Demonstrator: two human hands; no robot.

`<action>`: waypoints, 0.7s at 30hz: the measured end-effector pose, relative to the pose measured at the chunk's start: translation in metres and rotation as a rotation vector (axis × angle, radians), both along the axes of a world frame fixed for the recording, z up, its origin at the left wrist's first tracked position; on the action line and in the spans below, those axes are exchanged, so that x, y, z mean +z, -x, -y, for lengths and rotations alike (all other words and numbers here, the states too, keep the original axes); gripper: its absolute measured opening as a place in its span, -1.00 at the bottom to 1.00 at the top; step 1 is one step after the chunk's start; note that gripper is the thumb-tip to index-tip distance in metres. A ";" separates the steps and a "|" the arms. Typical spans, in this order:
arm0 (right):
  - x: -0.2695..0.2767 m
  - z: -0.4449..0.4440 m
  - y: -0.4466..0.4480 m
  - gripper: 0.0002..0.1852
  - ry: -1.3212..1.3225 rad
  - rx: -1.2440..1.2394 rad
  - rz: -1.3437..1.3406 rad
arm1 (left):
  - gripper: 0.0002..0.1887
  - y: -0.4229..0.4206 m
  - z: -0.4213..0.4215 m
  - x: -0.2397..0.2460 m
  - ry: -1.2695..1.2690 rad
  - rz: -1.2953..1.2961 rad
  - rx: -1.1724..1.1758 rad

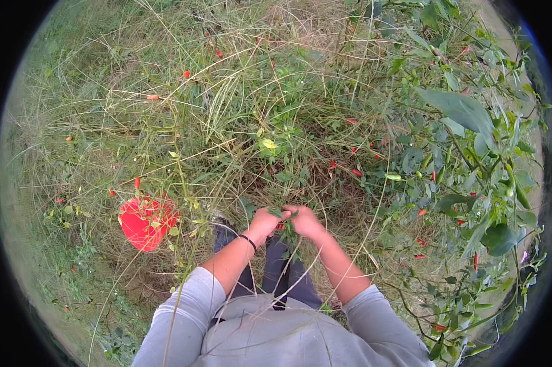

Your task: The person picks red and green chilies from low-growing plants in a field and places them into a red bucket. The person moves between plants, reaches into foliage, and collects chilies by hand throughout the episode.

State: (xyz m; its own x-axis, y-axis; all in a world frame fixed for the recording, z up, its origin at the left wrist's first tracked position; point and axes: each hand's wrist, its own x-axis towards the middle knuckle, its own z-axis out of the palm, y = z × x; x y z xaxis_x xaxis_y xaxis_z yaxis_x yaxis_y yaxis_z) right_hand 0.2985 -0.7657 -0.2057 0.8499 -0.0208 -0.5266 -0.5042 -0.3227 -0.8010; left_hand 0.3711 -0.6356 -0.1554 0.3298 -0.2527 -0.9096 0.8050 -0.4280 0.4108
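Observation:
My left hand (263, 223), with a black band at the wrist, and my right hand (305, 222) meet in front of my legs. Pinched between their fingers is a green leafy chilli sprig (288, 235). A red chilli pepper (280, 226) shows just below the fingertips, among the leaves. Exactly which finger holds which part of the sprig is too small to tell. To the left, a red plastic container (140, 229) sits in the grass, partly covered by stems and leaves; its contents are hard to make out.
Chilli plants (482, 169) with green and red pods rise close on the right. Tall dry grass stalks (221, 149) cross in front of me. Several red chillies (357, 173) hang or lie amid the weeds ahead. A thin yellowing stem (180, 169) stands beside the container.

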 end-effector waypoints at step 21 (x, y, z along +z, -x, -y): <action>-0.186 0.141 -0.083 -0.71 0.933 0.123 -0.462 | -0.83 -0.020 -0.034 0.008 -0.036 0.203 -0.253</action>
State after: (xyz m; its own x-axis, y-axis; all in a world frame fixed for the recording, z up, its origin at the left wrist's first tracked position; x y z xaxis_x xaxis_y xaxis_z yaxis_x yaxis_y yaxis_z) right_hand 0.3817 -0.9071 -0.3922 0.5943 -0.5123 -0.6200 -0.6192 -0.7834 0.0538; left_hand 0.3913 -0.6018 -0.1477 0.4360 -0.3184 -0.8417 0.5745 -0.6214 0.5327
